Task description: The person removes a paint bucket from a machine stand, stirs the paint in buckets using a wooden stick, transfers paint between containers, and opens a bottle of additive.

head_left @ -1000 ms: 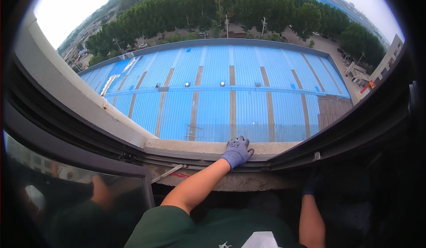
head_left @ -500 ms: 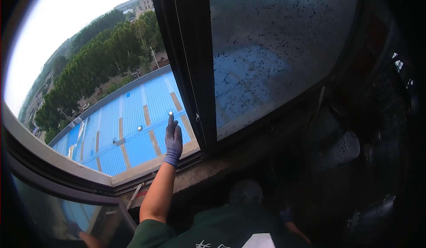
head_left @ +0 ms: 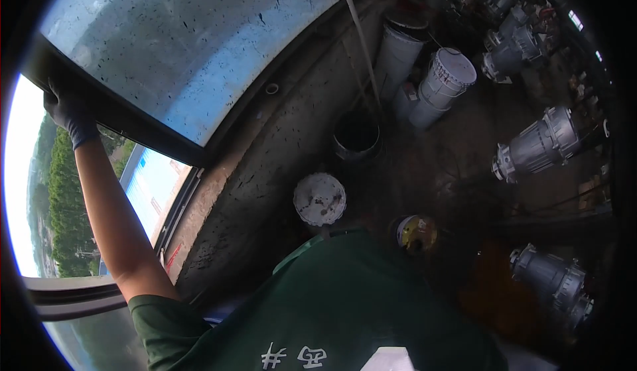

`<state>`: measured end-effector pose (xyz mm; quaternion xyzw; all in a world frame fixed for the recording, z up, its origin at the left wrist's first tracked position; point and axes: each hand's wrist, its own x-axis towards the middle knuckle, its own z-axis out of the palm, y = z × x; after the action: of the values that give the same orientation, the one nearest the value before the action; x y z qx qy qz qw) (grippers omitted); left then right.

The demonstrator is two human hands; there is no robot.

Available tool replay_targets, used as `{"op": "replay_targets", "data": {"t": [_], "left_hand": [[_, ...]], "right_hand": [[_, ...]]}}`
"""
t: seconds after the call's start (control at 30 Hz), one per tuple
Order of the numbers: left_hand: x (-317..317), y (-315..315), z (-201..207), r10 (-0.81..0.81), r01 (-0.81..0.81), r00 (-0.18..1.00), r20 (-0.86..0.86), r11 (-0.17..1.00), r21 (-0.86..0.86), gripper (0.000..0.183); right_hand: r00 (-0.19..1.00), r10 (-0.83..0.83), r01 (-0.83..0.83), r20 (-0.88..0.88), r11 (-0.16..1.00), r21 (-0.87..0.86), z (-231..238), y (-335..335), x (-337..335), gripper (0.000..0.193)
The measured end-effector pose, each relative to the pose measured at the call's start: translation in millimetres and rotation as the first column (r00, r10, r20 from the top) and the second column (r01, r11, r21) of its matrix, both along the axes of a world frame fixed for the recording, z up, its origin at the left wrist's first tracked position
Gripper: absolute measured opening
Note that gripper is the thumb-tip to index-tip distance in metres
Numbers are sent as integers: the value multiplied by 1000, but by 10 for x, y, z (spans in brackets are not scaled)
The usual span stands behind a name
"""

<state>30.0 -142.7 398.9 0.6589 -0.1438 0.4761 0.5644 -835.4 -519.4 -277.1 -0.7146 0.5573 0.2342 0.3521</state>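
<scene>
My left hand [head_left: 70, 116], in a grey knitted glove, reaches up at the far left. Its fingers are bent round the edge of the dark window frame [head_left: 133, 116]. The speckled glass pane [head_left: 192, 53] in that frame shows a blue roof behind it. Below the hand is the gap of the window, with trees [head_left: 70, 198] and a blue roof [head_left: 149, 175] outside. My right hand is out of sight; the green shirt fills the bottom middle.
A concrete sill [head_left: 212, 185] runs under the window. Along the wall stand a white-lidded bucket [head_left: 320, 199], a dark bucket [head_left: 357, 135] with a stick, and white pails [head_left: 443, 79]. A yellow-topped can [head_left: 417, 234] sits nearby. Several grey metal motor-like machines [head_left: 537, 144] lie to the right.
The view has swung right, bringing the buckets and machines into sight. My left hand, earlier raised with a finger extended before the window opening, is now on the window frame.
</scene>
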Motion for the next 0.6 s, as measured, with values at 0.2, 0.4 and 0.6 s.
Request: {"op": "replay_targets", "data": {"t": [0.2, 0.4, 0.6], "left_hand": [[154, 26, 29, 228, -227, 974, -16, 972, 59, 67], [-32, -60, 12, 215, -209, 976, -45, 971, 117, 74], [147, -108, -90, 224, -204, 965, -135, 968, 149, 76]], "right_hand": [[998, -50, 52, -30, 997, 57, -56, 53, -506, 63], [995, -80, 84, -53, 993, 80, -66, 105, -755, 66], [994, -81, 87, -73, 993, 78, 80, -39, -470, 67]]}}
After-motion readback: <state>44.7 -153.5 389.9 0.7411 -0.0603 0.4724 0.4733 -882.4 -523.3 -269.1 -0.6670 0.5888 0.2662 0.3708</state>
